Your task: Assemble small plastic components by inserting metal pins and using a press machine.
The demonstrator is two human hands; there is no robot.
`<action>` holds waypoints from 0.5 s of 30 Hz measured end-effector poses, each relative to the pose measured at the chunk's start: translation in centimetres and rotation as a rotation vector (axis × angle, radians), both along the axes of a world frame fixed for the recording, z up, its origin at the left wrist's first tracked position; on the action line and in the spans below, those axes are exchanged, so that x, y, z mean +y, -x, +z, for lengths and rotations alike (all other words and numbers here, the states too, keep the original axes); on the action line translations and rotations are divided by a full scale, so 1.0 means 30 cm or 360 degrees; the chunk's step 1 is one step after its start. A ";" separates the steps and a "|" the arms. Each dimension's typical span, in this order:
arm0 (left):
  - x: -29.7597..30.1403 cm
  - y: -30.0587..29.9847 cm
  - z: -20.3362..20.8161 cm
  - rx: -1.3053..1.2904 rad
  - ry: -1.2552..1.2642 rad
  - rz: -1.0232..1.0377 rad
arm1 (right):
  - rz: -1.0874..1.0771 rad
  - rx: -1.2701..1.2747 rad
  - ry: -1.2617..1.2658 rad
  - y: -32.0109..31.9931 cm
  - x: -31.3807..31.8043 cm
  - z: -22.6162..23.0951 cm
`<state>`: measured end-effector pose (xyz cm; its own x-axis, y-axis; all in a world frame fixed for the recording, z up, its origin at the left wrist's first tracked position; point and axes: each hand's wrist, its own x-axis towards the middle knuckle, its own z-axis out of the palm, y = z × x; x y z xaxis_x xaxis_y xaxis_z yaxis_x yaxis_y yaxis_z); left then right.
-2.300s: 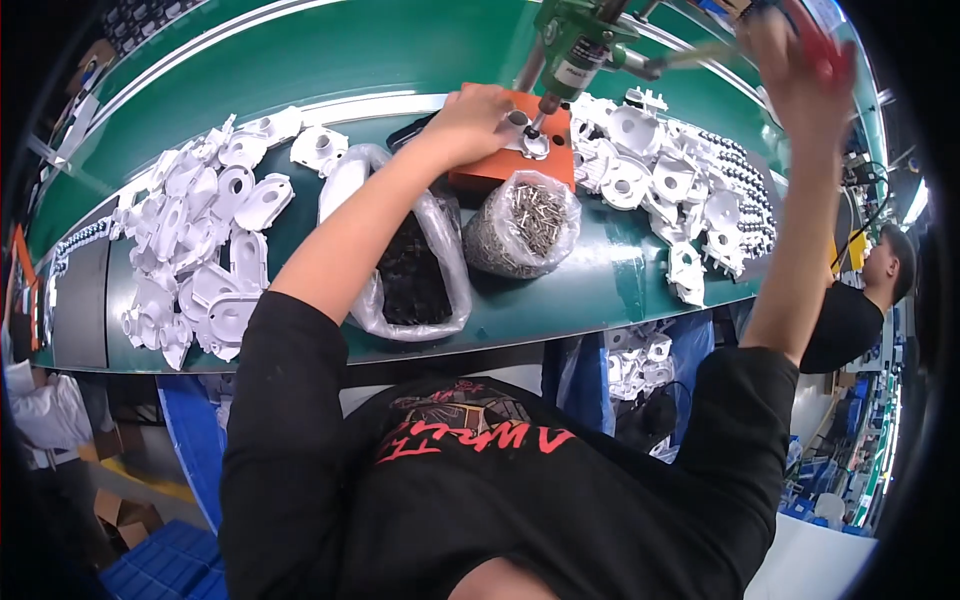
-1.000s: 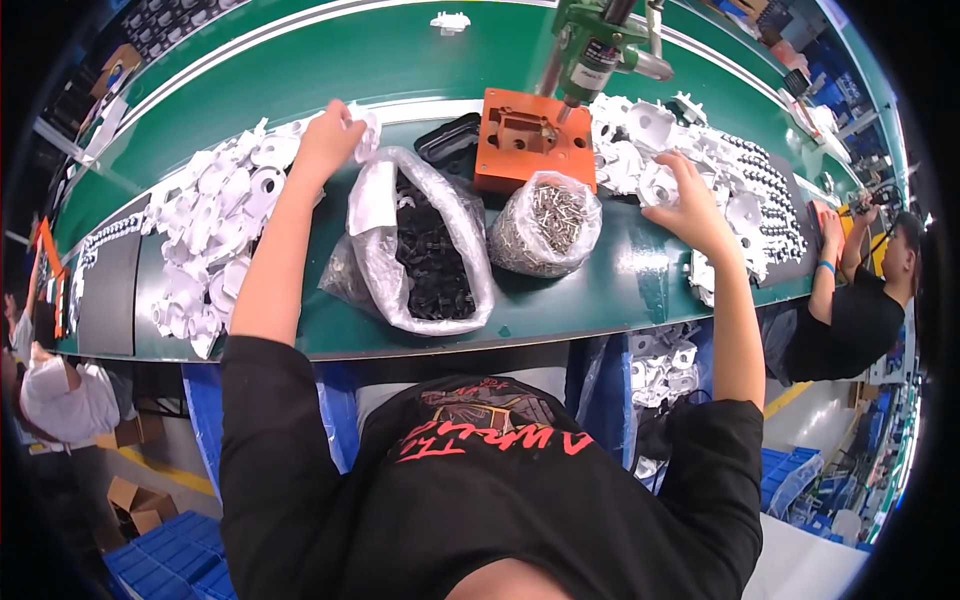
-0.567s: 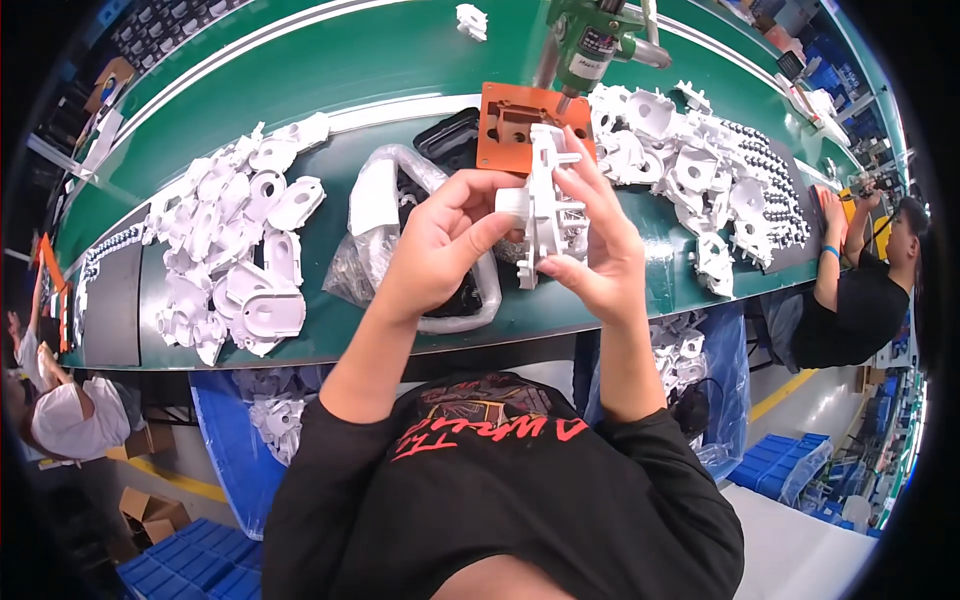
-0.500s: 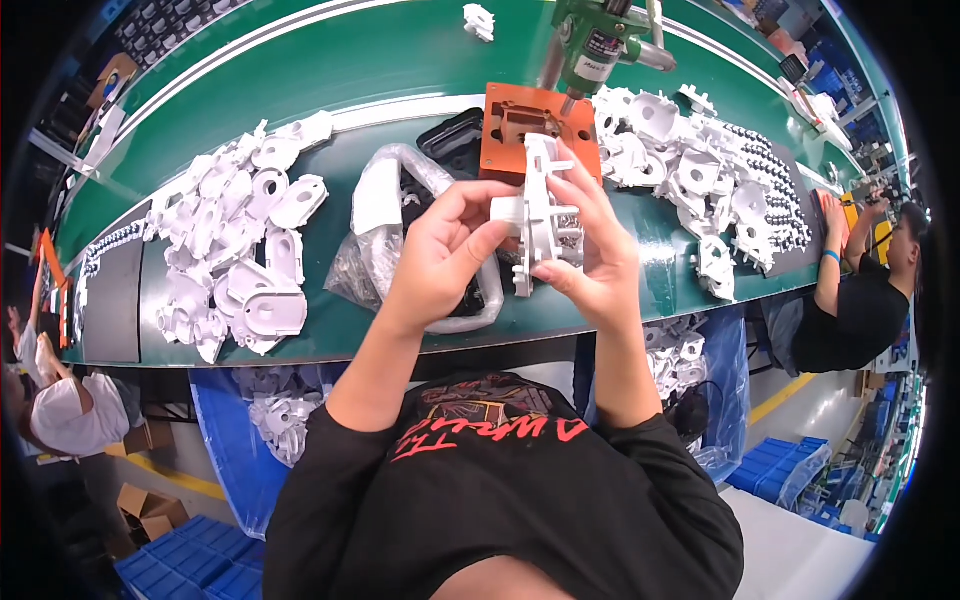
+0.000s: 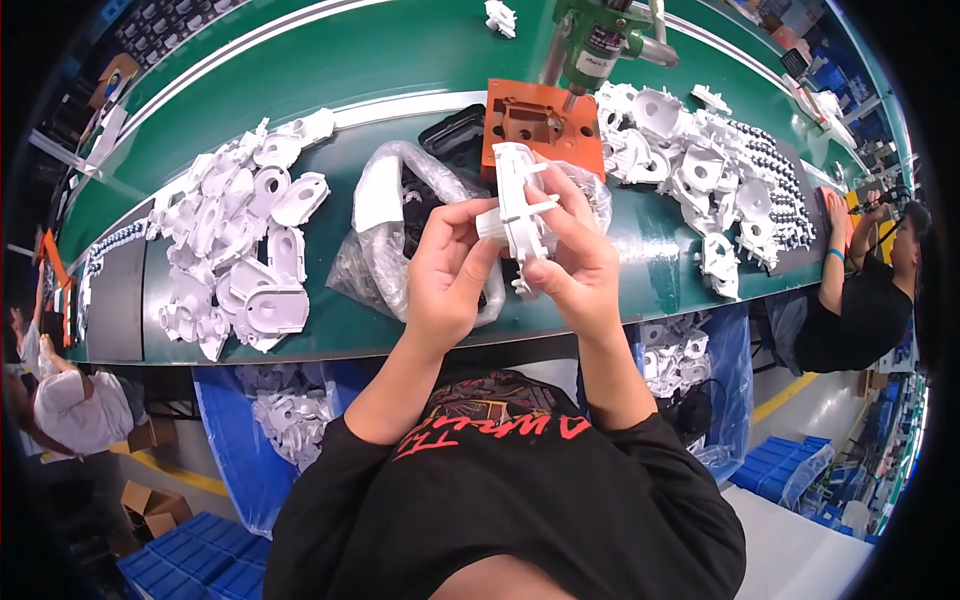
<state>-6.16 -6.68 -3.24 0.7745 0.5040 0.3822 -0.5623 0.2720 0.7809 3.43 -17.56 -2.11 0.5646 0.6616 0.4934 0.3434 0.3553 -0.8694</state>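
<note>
Both hands hold a white moulded plastic housing (image 5: pixel 514 205) upright above the near side of the green bench. My left hand (image 5: pixel 447 275) pinches a short ribbed white cylinder (image 5: pixel 489 224) that sticks out of the housing's left face. My right hand (image 5: pixel 578 255) grips the other side, its thumb low on the edge and its fingers behind the part. Just beyond stands an orange fixture block (image 5: pixel 548 112) with a recess in its top, under a green press head (image 5: pixel 597 48). Part of the housing's right face is hidden by my right fingers.
Piles of white plastic parts lie left (image 5: pixel 240 230) and right (image 5: pixel 700 170). A clear plastic bag (image 5: pixel 378 210) with dark pieces and a black tray (image 5: pixel 452 135) sit beside the fixture. Rows of small dark-tipped pieces (image 5: pixel 775 185) line a mat. A co-worker (image 5: pixel 845 300) sits at right.
Both hands have shifted a little left with the housing, which has turned and tilted. The orange block's recess shows more fully. A white part on the far belt has moved right.
</note>
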 end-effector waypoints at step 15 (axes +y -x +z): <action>0.052 -0.043 0.056 0.0048 -0.1930 0.0836 | 0.0442 0.1531 -0.0248 0.017 -0.042 0.000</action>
<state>-4.87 -5.11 -1.55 0.6094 0.0981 0.7868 -0.3635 -0.8473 0.3872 2.92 -18.82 -2.10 0.6040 0.7970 0.0021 -0.5901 0.4490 -0.6710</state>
